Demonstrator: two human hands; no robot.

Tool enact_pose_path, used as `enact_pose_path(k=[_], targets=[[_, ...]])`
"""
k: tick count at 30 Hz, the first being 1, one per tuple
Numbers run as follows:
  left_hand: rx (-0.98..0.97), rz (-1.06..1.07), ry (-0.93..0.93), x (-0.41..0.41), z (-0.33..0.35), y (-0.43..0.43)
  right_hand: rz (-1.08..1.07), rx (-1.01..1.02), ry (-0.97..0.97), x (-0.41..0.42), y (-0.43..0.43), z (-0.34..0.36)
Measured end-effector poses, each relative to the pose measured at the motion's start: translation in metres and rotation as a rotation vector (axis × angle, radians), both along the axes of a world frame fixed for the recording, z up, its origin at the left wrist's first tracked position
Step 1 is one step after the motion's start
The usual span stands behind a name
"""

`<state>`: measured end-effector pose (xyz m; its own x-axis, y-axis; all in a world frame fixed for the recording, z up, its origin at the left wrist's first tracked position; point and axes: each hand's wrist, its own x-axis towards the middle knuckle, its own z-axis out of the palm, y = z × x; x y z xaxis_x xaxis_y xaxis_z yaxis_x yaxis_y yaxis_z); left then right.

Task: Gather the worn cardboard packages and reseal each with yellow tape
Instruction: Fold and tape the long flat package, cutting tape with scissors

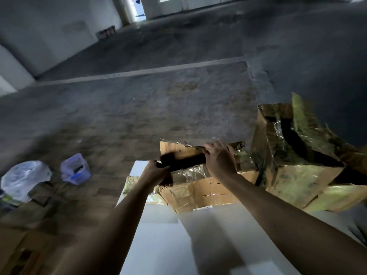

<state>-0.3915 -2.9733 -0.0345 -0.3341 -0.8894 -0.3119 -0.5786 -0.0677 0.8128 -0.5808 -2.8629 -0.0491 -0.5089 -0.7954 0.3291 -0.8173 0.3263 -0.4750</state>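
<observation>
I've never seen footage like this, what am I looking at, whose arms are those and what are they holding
There is no machine here. One camera sits on a person's head, looking forward and down, so the two bare arms are that person's own. The left hand and right hand both have a grip on the torn top of a worn cardboard box patched with shiny tape. The dark patch between the hands is too blurred to name. A white surface lies nearer the camera. A second box, also heavily taped, stands just to the right. On the concrete floor at the left lie a clear bag and a bluish bag.
</observation>
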Motion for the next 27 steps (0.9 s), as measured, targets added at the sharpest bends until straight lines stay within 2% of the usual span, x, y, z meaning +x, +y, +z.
enact_pose_path(k=[6, 12, 15, 21, 24, 27], targets=[[-0.091, 0.268, -0.016, 0.021, 0.000, 0.028, -0.043, -0.105, 0.016, 0.013, 0.016, -0.005], [0.101, 0.326, 0.202, 0.053, 0.009, 0.047, -0.083, -0.124, -0.037, 0.044, 0.039, -0.001], [0.165, 0.263, 0.300, 0.069, 0.014, 0.062, -0.079, -0.063, -0.028, 0.063, 0.054, 0.007], [0.328, 0.126, 0.455, 0.100, 0.021, 0.097, -0.015, -0.087, -0.119, 0.127, 0.092, 0.020], [0.502, 0.018, 0.518, 0.112, 0.021, 0.116, -0.063, -0.109, -0.120, 0.156, 0.115, 0.013], [0.565, -0.031, 0.483, 0.123, 0.018, 0.133, -0.184, 0.008, -0.177, 0.174, 0.137, 0.012]])
